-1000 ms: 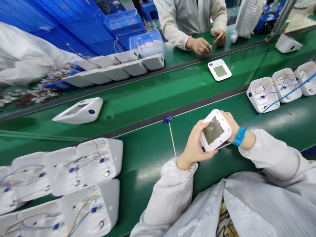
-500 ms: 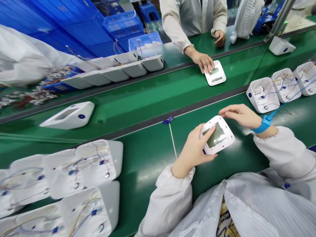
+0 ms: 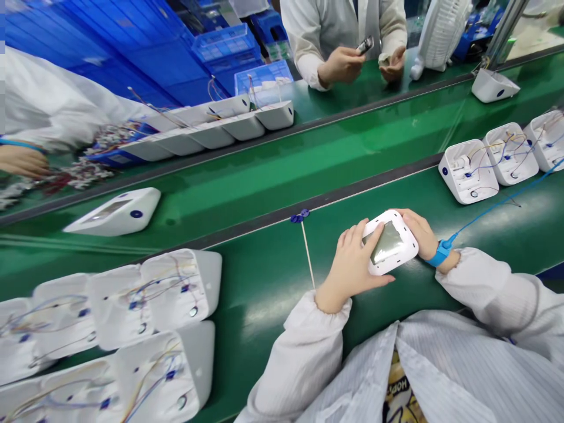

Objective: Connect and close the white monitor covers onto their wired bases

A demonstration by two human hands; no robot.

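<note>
In front of me, a white device housing with a grey display (image 3: 389, 242) is held between my two hands over the green bench. My left hand (image 3: 352, 261) grips its left side, with one finger lying across the display. My right hand (image 3: 418, 230) is against the far right edge, its fingertips partly hidden behind the housing. A blue wrist strap (image 3: 442, 252) with a cord circles my right wrist. Left of the housing, several small dark blue round parts (image 3: 300, 216) lie at the bench edge beside a thin white stick (image 3: 308, 255).
Open white housings with wires (image 3: 176, 288) stand in rows at left; more housings (image 3: 469, 170) stand at right. Beyond a dark rail runs a green conveyor (image 3: 247, 182) carrying a white device (image 3: 117, 212). Across it, a co-worker's hands (image 3: 341, 66) hold a small dark object near a fan (image 3: 440, 38).
My right hand has moved left onto the housing's edge. The co-worker's hand has left the conveyor and now holds a dark object; the white device there is gone from view.
</note>
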